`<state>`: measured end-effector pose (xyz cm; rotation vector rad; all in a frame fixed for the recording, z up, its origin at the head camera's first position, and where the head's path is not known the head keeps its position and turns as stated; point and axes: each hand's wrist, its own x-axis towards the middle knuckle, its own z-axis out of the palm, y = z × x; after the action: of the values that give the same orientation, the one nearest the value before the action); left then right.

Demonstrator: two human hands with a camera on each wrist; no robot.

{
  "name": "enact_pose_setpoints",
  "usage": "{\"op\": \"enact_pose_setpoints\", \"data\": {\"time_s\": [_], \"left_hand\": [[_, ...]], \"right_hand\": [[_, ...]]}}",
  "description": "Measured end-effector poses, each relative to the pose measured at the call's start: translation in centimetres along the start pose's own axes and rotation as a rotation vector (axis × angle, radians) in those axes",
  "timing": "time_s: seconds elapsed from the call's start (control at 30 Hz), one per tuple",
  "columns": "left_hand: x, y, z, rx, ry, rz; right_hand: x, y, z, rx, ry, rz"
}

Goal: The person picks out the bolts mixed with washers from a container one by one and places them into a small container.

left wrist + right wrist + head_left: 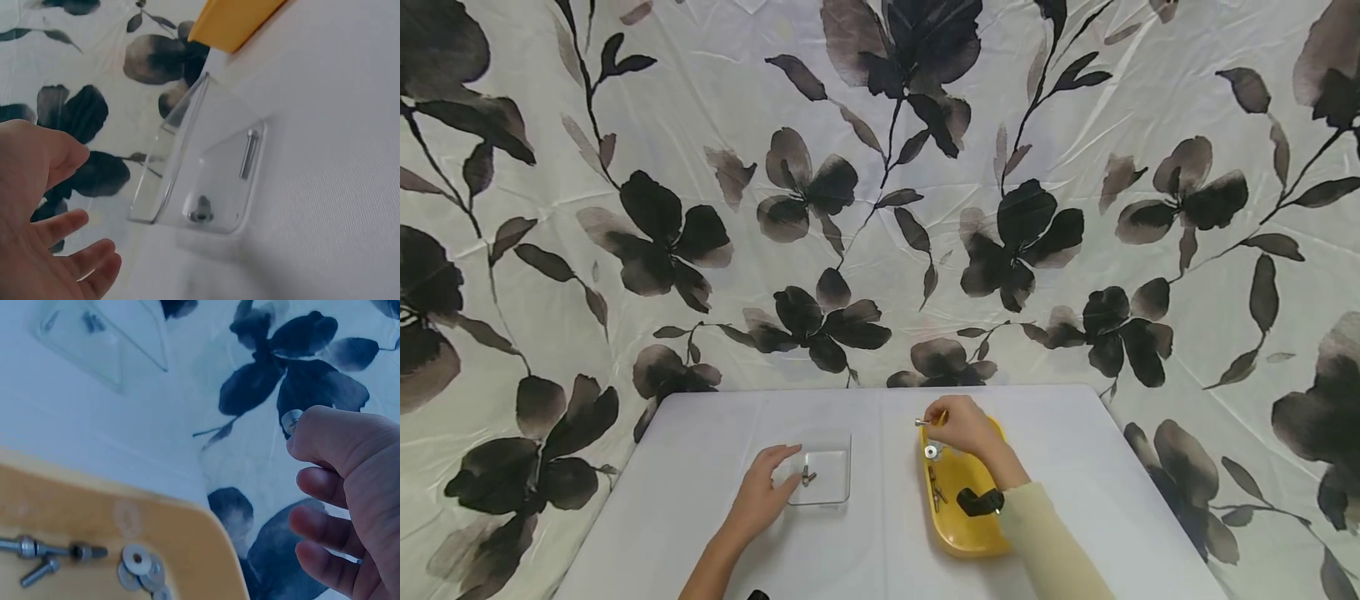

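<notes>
My right hand (958, 425) is over the far end of a yellow tray (970, 537). Between thumb and forefinger it pinches a small metal bolt (291, 420), whose round head pokes out; the fingers hide most of the rest. Around the near-left side of a clear plastic box (849, 479) my left hand (763, 492) lies with its fingers apart and holds nothing. Inside that box are a bolt (249, 155) and another small metal piece (201, 211), seen end-on. Whether the left fingertips touch the box I cannot tell.
Washers (139, 561) lie in a cluster toward the tray's far end. Several bolts (40, 572) rest along its left side, some seemingly with nuts on. A white table bears box and tray, and a flowered cloth (880, 208) hangs behind its back edge.
</notes>
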<state>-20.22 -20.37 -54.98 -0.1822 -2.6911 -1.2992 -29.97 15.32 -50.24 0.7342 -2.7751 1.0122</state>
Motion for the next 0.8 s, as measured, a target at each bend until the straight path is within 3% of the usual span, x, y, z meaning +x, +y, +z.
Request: {"op": "enact_pose_setpoints", "data": {"time_s": [0.47,0.7,0.8], "left_hand": [[0.1,-3.5,0.4,-0.098,-0.042,-0.213],[-0.1,-4.1,0.9,-0.135,-0.079,-0.289],[-0.2,-4.3,1.0,-0.196,-0.087,-0.315]], "right_hand": [[2.0,-3.1,1.5,-0.014,-0.042,-0.034],[2.8,-4.1,2.3,-0.014,-0.036,-0.060],[3.1,-4.7,2.6,-0.007,-0.045,-0.059]]}}
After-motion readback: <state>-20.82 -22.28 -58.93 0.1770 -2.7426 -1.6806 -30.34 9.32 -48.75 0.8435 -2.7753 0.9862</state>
